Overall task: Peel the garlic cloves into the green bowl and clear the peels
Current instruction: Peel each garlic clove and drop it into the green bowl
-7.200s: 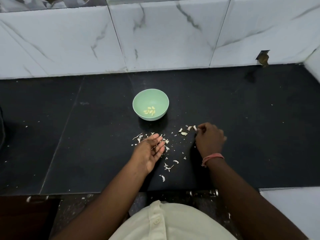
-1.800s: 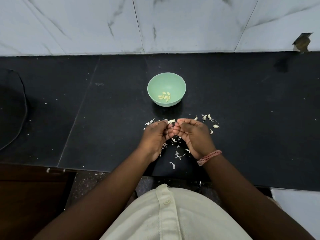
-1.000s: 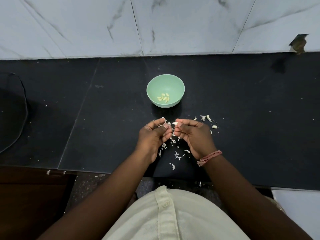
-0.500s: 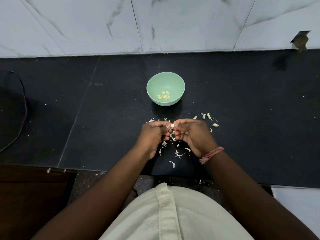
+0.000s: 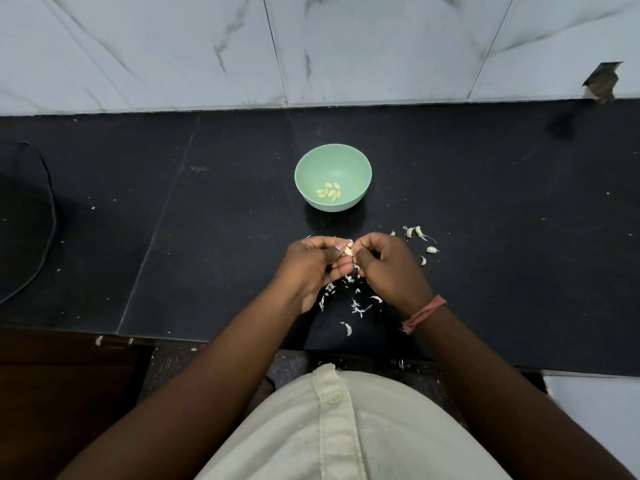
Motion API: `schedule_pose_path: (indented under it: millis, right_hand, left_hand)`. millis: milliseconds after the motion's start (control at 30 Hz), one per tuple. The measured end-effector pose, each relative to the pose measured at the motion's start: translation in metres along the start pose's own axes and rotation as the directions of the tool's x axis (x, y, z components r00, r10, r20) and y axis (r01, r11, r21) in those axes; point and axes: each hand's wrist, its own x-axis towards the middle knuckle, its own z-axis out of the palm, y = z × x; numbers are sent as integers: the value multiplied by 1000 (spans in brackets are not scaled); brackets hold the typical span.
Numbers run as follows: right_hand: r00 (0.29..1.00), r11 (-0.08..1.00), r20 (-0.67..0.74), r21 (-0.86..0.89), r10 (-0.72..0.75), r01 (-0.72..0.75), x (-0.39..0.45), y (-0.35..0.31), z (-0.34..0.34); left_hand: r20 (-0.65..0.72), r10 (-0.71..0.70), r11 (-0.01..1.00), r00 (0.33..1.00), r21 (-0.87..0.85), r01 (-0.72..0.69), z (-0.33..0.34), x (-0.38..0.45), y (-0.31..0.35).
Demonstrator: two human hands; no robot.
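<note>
- Since the view of several seconds back, our hands have left the table, where the left lay flat among the scraps and the right reached for a clove, and have come together in the air in front of the bowl; over the last second they have hardly shifted.
- At the far left a dark round-edged thing (image 5: 24,220) lies on the table (image 5: 207,237), half out of view; we cannot tell what it is.
- Our left hand (image 5: 311,265) has its fingers curled and pinches the garlic clove (image 5: 348,250) at the fingertips, likely to steady it while the skin is worked off.
- Beyond the clove stands the green bowl (image 5: 356,164), with a small heap of peeled cloves (image 5: 329,191) at its bottom. We judge it sits close in front so that each finished clove is only a short drop away.
- Below the hands the peels (image 5: 356,303) lie scattered on the table, right under where we work, so the skin falls in one patch and should be easy to sweep up later.
- Our right hand (image 5: 388,268), a pink thread band (image 5: 424,313) at its wrist, is also curled, its fingertips nipping the same clove from the other side, probably picking at the skin.
- Further right a few unpeeled cloves (image 5: 420,237) wait near that hand, within easy reach.
- We judge the task well under way: some cloves are left, and the peels are not yet cleared.
</note>
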Motion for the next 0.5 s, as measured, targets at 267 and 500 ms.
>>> schedule_pose_path:
  millis: [267, 500]
  right_hand:
    - [996, 988, -40, -138, -82, 76, -2, 1, 4]
    - [985, 957, -53, -249, -163, 145, -2, 3, 13]
  left_hand:
    - [52, 87, 996, 995, -27, -86, 1, -3, -6]
    - [37, 99, 991, 994, -98, -95, 4, -8, -8]
